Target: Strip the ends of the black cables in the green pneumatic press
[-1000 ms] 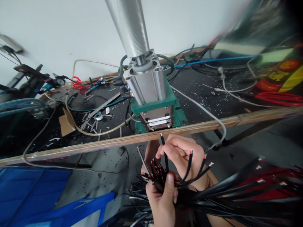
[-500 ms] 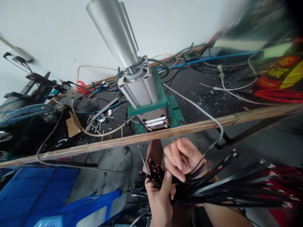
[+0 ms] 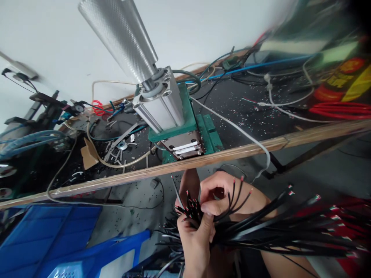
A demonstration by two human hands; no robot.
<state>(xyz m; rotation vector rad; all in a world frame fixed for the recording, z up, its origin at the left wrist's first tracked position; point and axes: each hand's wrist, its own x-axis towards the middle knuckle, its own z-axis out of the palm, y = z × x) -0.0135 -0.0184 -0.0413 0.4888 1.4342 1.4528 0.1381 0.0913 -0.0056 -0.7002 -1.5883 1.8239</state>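
A thick bundle of black cables with red, white and green wire ends is wrapped in my left hand, its thumb pressed over the top. My right hand is pinched at the cable ends on the left side of the bundle, thumb and forefinger meeting beside my left thumb. Several thin dark strands stick up across the right hand's back. Just past both hands, at the bench edge, stands a pneumatic press with a silver cylinder and green base.
A wood-edged black bench runs across, strewn with wire scraps. A cardboard piece and hoses lie left of the press; a red coil lies right. A blue plastic stool stands below left. A white cable hangs over the edge.
My right hand has turned and its thumb and forefinger now pinch at the cable ends. Thin strands now show across it. The view has shifted slightly; my left hand keeps its grip.
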